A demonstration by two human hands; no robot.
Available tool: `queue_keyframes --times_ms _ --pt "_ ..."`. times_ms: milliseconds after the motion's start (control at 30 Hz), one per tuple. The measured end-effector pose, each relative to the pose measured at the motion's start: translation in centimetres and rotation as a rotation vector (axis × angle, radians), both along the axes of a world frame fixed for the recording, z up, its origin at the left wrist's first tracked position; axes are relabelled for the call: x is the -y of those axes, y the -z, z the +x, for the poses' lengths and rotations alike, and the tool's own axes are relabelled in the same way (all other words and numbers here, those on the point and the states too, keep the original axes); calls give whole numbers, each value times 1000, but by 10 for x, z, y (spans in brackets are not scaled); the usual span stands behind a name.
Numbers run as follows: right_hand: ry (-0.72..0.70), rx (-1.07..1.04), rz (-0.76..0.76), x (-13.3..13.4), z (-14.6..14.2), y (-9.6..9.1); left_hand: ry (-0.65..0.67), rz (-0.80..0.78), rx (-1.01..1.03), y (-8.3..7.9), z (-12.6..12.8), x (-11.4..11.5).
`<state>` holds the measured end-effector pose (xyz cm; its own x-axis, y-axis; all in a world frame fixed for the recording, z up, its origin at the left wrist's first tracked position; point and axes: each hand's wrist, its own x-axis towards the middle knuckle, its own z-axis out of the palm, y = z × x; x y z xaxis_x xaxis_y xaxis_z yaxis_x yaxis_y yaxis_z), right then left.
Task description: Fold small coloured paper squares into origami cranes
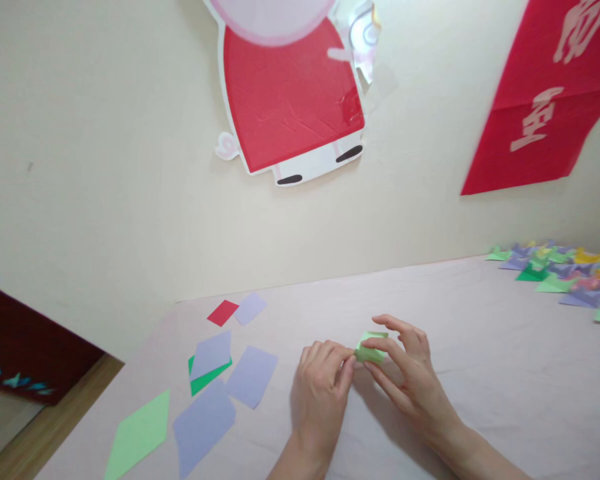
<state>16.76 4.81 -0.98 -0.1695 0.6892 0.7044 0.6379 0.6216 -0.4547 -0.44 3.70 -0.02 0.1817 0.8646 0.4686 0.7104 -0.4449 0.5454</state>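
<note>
Left hand (323,383) and right hand (415,377), at lower centre, grasp the green paper (371,355) between them: left pinches its left corner, right touches it with finger and thumb. Pale cloth (265,440) covers the surface, slightly wrinkled. Flat sheets (205,423) lie at lower left, folded pieces (555,283) crowd at right edge. Behind, the cream wall (105,147) bears a cutout (290,100) at upper centre and a red banner (540,113) at upper right.

I'm seeing paper (373,336) between the left hand (323,375) and right hand (414,373), loose sheets (204,427) left of the left hand, plus folded pieces (573,275) way right of the right hand, near the wall (130,200).
</note>
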Motion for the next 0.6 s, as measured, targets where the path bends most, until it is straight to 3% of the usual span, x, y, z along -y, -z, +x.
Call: queue_keyframes --times_ms 233,333,500,600 --pt "-84 -10 -86 -1 1 0 -10 16 55 -3 3 4" --pt "-174 -83 -220 -2 1 0 12 -3 98 -2 4 3" --pt "-332 -377 -524 -4 1 0 69 -97 225 1 5 1" --pt "-363 -481 -617 -5 0 -1 71 -160 265 0 4 1"
